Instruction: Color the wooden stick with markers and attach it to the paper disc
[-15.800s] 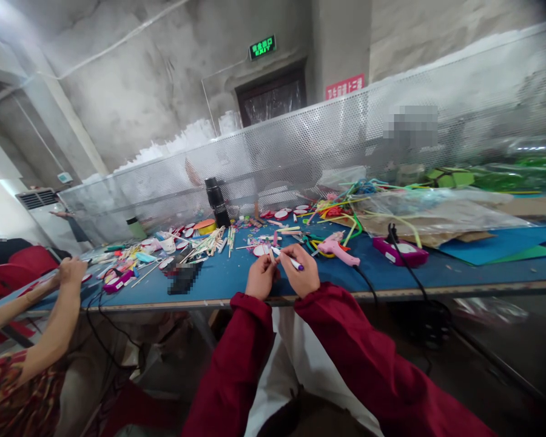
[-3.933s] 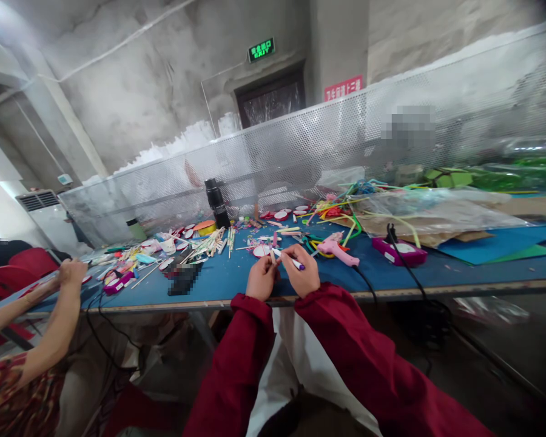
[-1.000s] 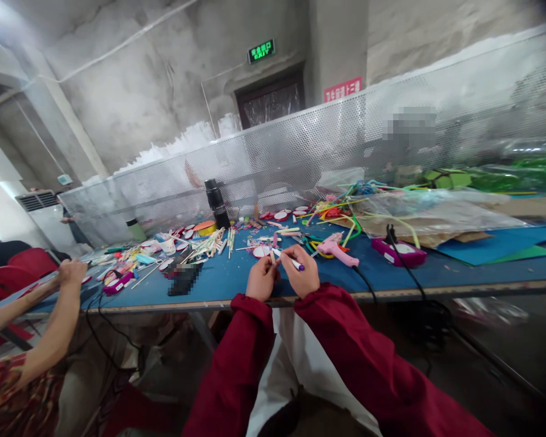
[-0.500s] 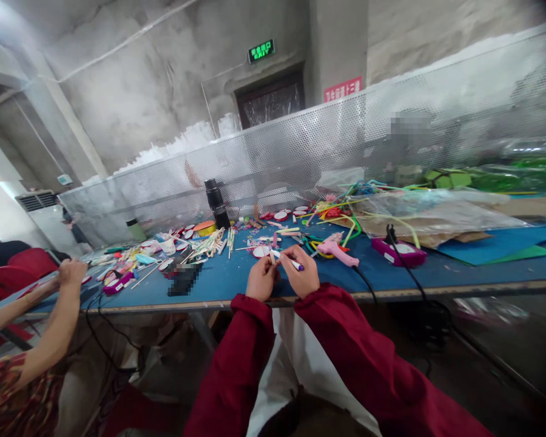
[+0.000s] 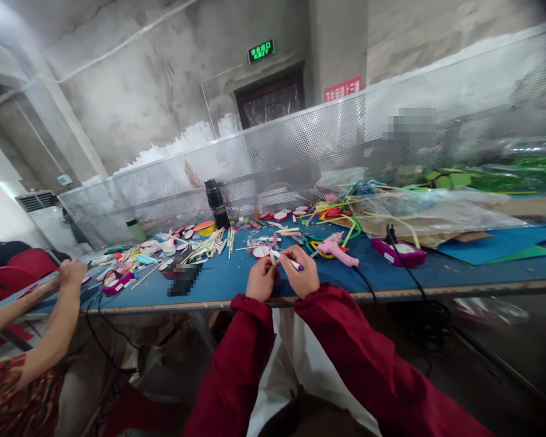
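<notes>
My left hand point(image 5: 261, 280) is closed at the front edge of the blue table, pinching a small pale wooden stick point(image 5: 273, 259). Its fingers hide most of that piece. Close beside it, my right hand point(image 5: 303, 276) grips a white marker pen point(image 5: 295, 264) with a purple end, the pen slanting across the fingers toward the stick. Whether the pen's tip touches the stick I cannot tell. Just beyond my hands lies a round white disc with a red rim point(image 5: 261, 250). To the right rests a pink glue gun point(image 5: 339, 251), its black cord running off the table edge.
A purple box point(image 5: 398, 252) with a cable stands at the right, near blue card sheets point(image 5: 491, 243). Leftward are a dark bottle point(image 5: 216, 203), wooden sticks point(image 5: 212, 243) and a black phone-like object point(image 5: 184, 280). Another person's hands point(image 5: 73, 273) work at far left. Perforated metal screen point(image 5: 273, 161) behind.
</notes>
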The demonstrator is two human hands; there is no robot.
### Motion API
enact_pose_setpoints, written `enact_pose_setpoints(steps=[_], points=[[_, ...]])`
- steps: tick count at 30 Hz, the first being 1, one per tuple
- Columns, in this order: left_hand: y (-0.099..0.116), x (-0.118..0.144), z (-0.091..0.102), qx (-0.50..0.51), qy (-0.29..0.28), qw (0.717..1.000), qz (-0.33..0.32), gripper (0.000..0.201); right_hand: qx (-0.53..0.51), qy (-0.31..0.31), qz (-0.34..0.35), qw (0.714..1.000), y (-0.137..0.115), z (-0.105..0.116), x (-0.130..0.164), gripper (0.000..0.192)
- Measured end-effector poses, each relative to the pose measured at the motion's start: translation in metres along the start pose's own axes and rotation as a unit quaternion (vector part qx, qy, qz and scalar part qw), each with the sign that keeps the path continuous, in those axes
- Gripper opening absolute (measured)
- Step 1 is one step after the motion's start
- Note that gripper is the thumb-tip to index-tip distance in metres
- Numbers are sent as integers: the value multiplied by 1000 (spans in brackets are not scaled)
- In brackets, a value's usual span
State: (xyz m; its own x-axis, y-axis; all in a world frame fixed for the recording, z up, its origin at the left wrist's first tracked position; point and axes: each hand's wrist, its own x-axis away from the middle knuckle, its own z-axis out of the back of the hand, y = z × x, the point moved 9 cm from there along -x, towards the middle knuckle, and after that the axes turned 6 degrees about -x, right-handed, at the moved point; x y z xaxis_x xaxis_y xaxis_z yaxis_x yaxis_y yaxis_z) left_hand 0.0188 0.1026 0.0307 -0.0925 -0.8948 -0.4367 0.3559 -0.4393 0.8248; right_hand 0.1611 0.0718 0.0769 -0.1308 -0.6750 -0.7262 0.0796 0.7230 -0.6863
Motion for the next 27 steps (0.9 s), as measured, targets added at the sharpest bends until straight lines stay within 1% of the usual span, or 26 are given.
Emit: enact_pose_setpoints(steps=[6,19,27], points=[[1,0,0,11,-2,1000,3,25,2,1,5,1000,-2,0,0,14],[-6,-2,-1,15,-2,1000,-3,26,-7,1,9,1000,0,0,0,15],[-3,-2,0,8,-2,1000,0,24,-5,2,8,1000,2,0,0,14]])
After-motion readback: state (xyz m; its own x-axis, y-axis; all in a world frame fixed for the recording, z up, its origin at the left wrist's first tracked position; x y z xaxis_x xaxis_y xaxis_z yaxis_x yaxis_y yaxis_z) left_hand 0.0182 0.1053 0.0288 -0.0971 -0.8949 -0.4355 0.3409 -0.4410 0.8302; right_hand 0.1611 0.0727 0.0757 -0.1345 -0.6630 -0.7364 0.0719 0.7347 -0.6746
